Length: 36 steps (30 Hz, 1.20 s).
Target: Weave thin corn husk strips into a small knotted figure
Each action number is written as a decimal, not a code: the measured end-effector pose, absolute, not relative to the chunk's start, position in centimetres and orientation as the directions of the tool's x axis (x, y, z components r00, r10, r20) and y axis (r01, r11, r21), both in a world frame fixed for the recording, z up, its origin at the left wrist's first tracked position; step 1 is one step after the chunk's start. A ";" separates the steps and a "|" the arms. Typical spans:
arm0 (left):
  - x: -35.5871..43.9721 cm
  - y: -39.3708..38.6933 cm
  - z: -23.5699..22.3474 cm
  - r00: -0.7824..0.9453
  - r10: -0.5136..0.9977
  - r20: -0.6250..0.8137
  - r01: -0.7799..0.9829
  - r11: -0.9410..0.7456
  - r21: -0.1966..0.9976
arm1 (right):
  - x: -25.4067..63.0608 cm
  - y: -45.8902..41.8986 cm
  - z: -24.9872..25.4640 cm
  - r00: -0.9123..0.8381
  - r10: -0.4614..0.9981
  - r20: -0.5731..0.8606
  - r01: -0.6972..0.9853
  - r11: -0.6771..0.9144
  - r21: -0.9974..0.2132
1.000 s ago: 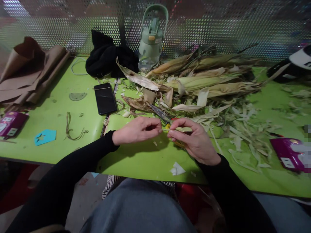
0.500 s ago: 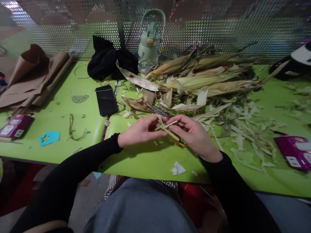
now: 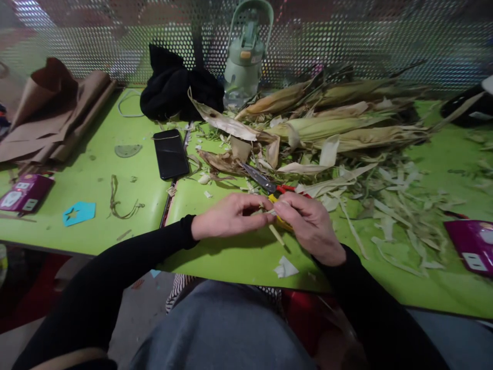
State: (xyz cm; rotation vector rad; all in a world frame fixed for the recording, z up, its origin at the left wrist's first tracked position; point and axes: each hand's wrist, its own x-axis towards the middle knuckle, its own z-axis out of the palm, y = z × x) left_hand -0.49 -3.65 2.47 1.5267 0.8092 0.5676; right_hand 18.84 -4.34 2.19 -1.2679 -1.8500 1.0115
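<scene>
1. Husk strips (image 3: 276, 234) at frame centre, just above the green worktop (image 3: 231, 257).
2. Pinched between left hand (image 3: 231, 216) and right hand (image 3: 311, 226), both grips closed on them.
3. Scissors (image 3: 265, 182) just behind; corn cobs (image 3: 331, 123) upper right.

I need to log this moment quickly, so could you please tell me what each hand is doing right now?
Left hand: closed, fingers pinching the corn husk strips.
Right hand: closed, pinching the same corn husk strips.
</scene>
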 end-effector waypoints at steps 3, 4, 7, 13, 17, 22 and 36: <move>-0.3 -4.0 2.4 0.641 0.755 -0.137 0.151 0.051 0.987 | 19.0 -4.6 1.5 -0.189 0.980 0.061 0.333 0.122 -0.935; -0.3 -4.1 2.2 0.643 0.753 -0.142 0.147 0.061 0.987 | 19.1 -4.5 1.2 -0.177 0.983 0.040 0.296 0.092 -0.951; 0.0 -4.1 1.4 0.632 0.762 -0.143 0.089 0.112 0.990 | 19.6 -3.9 0.8 -0.184 0.982 -0.036 0.219 0.005 -0.976; 0.2 -3.3 0.6 0.546 0.816 -0.188 -0.174 0.330 0.928 | 19.9 -2.7 1.4 -0.265 0.960 -0.086 0.378 0.022 -0.926; 0.3 -3.0 0.5 0.477 0.859 -0.186 -0.244 0.332 0.911 | 19.4 -2.9 1.7 -0.363 0.928 -0.083 0.500 0.119 -0.858; 0.1 -2.9 0.3 0.475 0.866 -0.160 -0.233 0.299 0.925 | 19.2 -3.1 1.6 -0.454 0.886 -0.093 0.524 0.181 -0.832; -0.2 -2.6 -0.2 0.400 0.913 -0.086 -0.097 0.136 0.986 | 18.5 -3.6 0.7 -0.330 0.937 -0.117 0.470 0.055 -0.881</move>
